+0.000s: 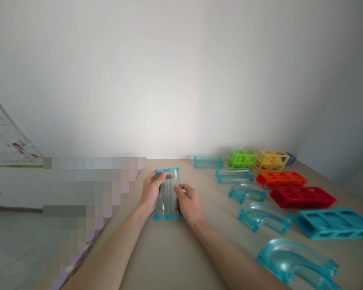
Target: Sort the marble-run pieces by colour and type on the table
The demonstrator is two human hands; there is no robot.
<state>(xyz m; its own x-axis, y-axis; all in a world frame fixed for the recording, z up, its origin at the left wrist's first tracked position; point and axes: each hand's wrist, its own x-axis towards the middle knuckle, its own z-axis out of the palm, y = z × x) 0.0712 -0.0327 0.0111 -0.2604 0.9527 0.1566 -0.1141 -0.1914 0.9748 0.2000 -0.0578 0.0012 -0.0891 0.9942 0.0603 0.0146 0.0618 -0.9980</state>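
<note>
Two clear blue straight track pieces (166,201) stand side by side between my hands, their long edges touching along the middle. My left hand (153,188) is closed on the left piece, with the thumb across its upper part. On the right side my right hand (189,201) grips the other piece, thumb on its near face and fingers partly hidden behind it. Whether the pieces' lower ends rest on the table, I cannot tell.
Right of my hands lie straight clear blue tracks (208,162), curved tracks (264,215), and green (242,159), yellow (271,160), orange (281,178), red (302,197) and teal (334,223) block frames. A wall (169,80) rises behind the table (166,253). The table's left edge is blurred out.
</note>
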